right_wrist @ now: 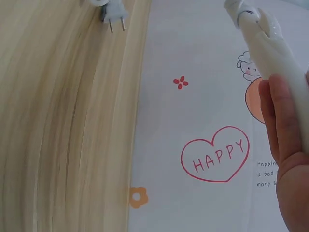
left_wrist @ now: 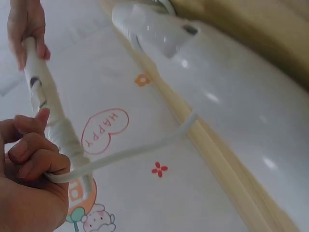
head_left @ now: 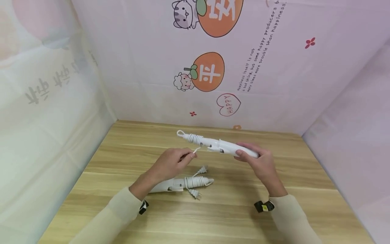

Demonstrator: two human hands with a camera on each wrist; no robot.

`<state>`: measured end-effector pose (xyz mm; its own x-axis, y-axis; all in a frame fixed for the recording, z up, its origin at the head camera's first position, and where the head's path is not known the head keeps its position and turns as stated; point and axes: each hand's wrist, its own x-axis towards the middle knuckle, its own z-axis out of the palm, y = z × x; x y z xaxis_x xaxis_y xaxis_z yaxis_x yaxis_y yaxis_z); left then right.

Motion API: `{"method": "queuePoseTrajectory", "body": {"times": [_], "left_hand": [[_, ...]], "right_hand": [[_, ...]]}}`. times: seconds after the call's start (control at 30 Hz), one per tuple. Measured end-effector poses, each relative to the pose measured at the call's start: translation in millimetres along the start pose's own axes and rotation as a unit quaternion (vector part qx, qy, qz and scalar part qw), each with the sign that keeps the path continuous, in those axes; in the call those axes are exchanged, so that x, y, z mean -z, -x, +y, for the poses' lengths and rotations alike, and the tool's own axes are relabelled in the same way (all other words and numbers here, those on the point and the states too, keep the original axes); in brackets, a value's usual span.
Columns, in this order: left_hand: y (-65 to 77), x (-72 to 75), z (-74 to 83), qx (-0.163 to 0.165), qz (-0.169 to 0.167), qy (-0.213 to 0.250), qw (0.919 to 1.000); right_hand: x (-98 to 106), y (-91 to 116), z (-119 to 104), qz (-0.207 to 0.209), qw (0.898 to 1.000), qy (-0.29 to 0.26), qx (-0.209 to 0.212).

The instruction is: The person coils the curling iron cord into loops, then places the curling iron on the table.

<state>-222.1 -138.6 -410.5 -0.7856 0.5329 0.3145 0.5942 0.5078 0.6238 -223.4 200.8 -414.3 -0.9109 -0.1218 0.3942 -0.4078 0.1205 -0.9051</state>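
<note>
A white, wand-shaped appliance that looks like a curling iron (head_left: pixel 234 147) is held above the table, its cord coiled round the left end, with a small loop at the tip. My right hand (head_left: pixel 259 159) grips its plain right end, thumb on the near side. My left hand (head_left: pixel 175 162) pinches a stretch of white cord (left_wrist: pixel 135 150) just below the coils, its fingers curled. A second white curling iron (head_left: pixel 163 185) lies on the table, partly hidden under my left forearm. Its handle also carries wound cord (head_left: pixel 196 182). Near it are two white plugs, an upper plug (head_left: pixel 203 169) and a lower plug (head_left: pixel 195 194).
The wooden tabletop (head_left: pixel 231 217) extends to a printed cloth wall (head_left: pixel 152 67) at the back. More cloth hangs on the left side (head_left: pixel 61 118) and right side (head_left: pixel 350 118). Dark bands with small devices (head_left: pixel 264 206) sit at both wrists.
</note>
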Motion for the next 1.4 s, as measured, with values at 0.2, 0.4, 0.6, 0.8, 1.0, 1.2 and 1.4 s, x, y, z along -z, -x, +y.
{"method": "queuePoseTrajectory", "body": {"times": [0.2, 0.4, 0.6, 0.8, 1.0, 1.2, 1.4], "left_hand": [[-4.0, 11.9, -0.9, -0.036, 0.018, -0.088, 0.9953], [-12.6, 21.9, -5.1, -0.095, 0.043, -0.161, 0.9815], [-16.4, 30.0, -8.1, -0.128, 0.027, -0.149, 0.9802], [-21.2, 30.9, -14.3, -0.128, -0.055, -0.082, 0.9869], [-23.7, 29.4, -20.7, -0.104, -0.116, 0.045, 0.9868], [-25.0, 20.9, -24.4, -0.121, -0.064, 0.083, 0.9871], [-20.6, 7.6, -23.8, -0.116, -0.013, 0.114, 0.9866]], "right_hand": [[2.3, 5.7, 4.1, -0.049, 0.995, 0.082, -0.010], [2.6, 12.3, -1.8, -0.099, 0.985, 0.142, -0.007], [8.8, 19.3, -7.7, -0.139, 0.984, 0.111, -0.008], [17.3, 25.5, -7.2, -0.167, 0.985, 0.026, -0.024], [24.0, 28.3, -4.4, -0.179, 0.983, -0.033, -0.020], [22.9, 24.6, -8.0, -0.152, 0.986, -0.058, -0.014], [18.0, 16.4, -14.3, -0.113, 0.991, -0.071, -0.001]]}}
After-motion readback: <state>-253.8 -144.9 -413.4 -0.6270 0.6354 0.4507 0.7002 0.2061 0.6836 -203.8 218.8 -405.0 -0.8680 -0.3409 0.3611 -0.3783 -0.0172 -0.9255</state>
